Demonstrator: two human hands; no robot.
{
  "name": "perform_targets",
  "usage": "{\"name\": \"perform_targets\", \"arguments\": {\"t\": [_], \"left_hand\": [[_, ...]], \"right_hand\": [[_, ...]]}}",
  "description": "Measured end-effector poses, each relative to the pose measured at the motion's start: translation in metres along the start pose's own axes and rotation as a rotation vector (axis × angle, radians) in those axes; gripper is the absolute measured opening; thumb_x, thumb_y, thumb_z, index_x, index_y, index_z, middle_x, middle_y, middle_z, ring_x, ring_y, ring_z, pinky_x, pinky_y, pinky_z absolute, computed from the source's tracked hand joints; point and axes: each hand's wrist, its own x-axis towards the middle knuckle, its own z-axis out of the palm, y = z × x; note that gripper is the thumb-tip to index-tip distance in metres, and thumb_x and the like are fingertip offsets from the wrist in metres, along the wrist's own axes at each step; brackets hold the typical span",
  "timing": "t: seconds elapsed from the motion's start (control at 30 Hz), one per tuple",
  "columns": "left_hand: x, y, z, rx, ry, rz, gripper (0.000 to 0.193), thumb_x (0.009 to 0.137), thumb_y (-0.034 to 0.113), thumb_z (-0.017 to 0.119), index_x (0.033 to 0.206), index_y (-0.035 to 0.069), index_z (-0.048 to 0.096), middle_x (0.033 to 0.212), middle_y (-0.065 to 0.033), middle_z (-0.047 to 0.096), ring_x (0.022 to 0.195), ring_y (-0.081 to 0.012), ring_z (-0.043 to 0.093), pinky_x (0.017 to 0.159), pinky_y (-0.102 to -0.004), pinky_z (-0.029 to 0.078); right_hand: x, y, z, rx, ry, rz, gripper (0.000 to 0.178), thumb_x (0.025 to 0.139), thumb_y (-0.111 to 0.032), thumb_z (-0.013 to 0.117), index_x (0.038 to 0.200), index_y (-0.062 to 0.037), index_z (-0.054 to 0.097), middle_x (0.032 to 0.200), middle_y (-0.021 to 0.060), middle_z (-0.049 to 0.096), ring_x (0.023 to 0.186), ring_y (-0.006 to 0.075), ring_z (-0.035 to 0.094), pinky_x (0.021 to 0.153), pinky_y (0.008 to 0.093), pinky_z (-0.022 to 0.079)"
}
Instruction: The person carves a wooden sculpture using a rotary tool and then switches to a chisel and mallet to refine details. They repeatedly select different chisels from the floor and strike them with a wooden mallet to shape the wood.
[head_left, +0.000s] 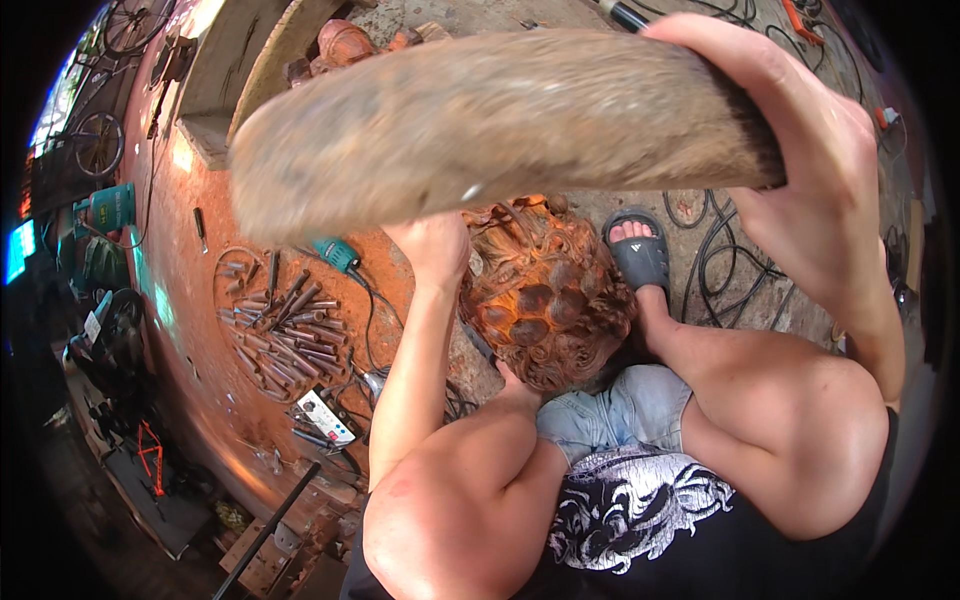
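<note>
My right hand (820, 170) is wrapped round the right end of a thick, worn wooden club (500, 125). The club is raised close to the camera, blurred, and spans much of the upper view. Below it, my left hand (437, 250) is closed at the left edge of a reddish-brown wood carving (560, 305). The club covers part of that hand, and whatever its fingers hold is hidden. Rounded domes and curling strands are cut into the carving, which sits on the floor between my legs.
A pile of chisels (285, 330) lies on the dusty floor to the left. Beside it are a teal corded power tool (338, 255) and a white power strip (325, 418). Black cables (715, 260) loop at right, past my sandal (638, 250). A wooden trough-like piece (225, 85) stands at upper left.
</note>
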Motion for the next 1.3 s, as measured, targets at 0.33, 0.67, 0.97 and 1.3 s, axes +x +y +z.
{"name": "perform_targets", "arguments": {"t": [0.33,0.67,0.97,1.3], "left_hand": [[0.003,-0.019,-0.037,0.214,0.087,-0.07,0.023,0.105,0.006,0.064,0.127,0.002,0.059,0.128,-0.0074,0.066,0.115,-0.0175,0.063,0.101,-0.0337,0.055],[0.013,-0.001,0.003,0.616,-0.104,-0.179,0.009,0.101,0.002,0.062,0.108,-0.002,0.066,0.107,-0.0096,0.07,0.099,-0.0205,0.063,0.09,-0.0369,0.051],[0.037,0.025,0.011,0.892,-0.147,-0.319,0.02,0.103,0.009,0.063,0.117,-0.003,0.071,0.107,-0.0123,0.074,0.105,-0.0273,0.067,0.096,-0.0402,0.052],[0.012,0.013,0.021,0.191,-0.123,-0.015,0.024,0.106,0.005,0.057,0.082,0.004,0.053,0.074,-0.003,0.054,0.071,-0.0123,0.048,0.07,-0.0289,0.041]], "right_hand": [[0.017,0.008,0.008,-0.076,0.004,-0.157,0.067,0.066,0.016,0.069,0.129,-0.0066,0.064,0.114,0.0145,0.072,0.102,0.0372,0.072,0.085,0.0397,0.057],[0.016,0.01,-0.015,-0.182,0.022,-0.189,0.066,0.066,0.013,0.07,0.129,-0.0071,0.064,0.113,0.0142,0.072,0.1,0.0367,0.072,0.083,0.0395,0.057],[-0.005,0.017,-0.008,-0.174,-0.002,-0.052,0.065,0.067,0.011,0.071,0.129,-0.0076,0.064,0.112,0.014,0.072,0.097,0.0362,0.072,0.081,0.0394,0.057],[-0.074,0.025,0.017,0.166,-0.015,0.363,0.066,0.065,0.011,0.073,0.128,-0.0066,0.064,0.115,0.0168,0.072,0.102,0.0398,0.071,0.083,0.0421,0.058]]}}
